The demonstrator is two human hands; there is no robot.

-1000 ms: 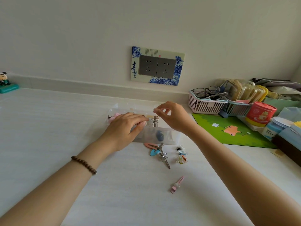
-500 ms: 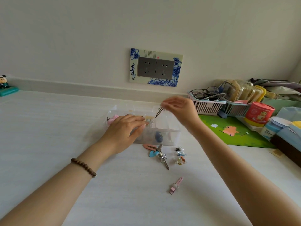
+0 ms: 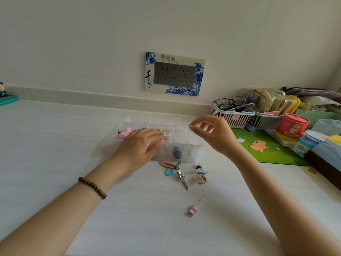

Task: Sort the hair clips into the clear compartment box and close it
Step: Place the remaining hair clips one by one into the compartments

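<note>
The clear compartment box (image 3: 181, 140) stands open on the white table, its lid tipped back toward the wall. A pink clip (image 3: 125, 133) lies in its left compartment and a dark blue one (image 3: 177, 152) in a front one. My left hand (image 3: 142, 146) rests flat on the box, fingertips by a small pale-blue clip (image 3: 167, 134). My right hand (image 3: 212, 134) hovers above the box's right end, fingers loosely curled, holding nothing. In front of the box lie a pink snap clip (image 3: 167, 164), a blue snap clip (image 3: 170, 171), a silver bow clip (image 3: 182, 179), several tiny claw clips (image 3: 201, 174) and a pink bunny clip (image 3: 195, 208).
A pink basket (image 3: 232, 115) with glasses, a second basket of packets, a red canister (image 3: 291, 127) and a green mat (image 3: 265, 147) crowd the right side. A dark box edge (image 3: 324, 167) sits at far right. A small figurine (image 3: 5, 97) stands far left by the wall.
My right hand raised a thin silver clip over the box, and now its fingers are empty and further right. My left hand has stayed on the box.
</note>
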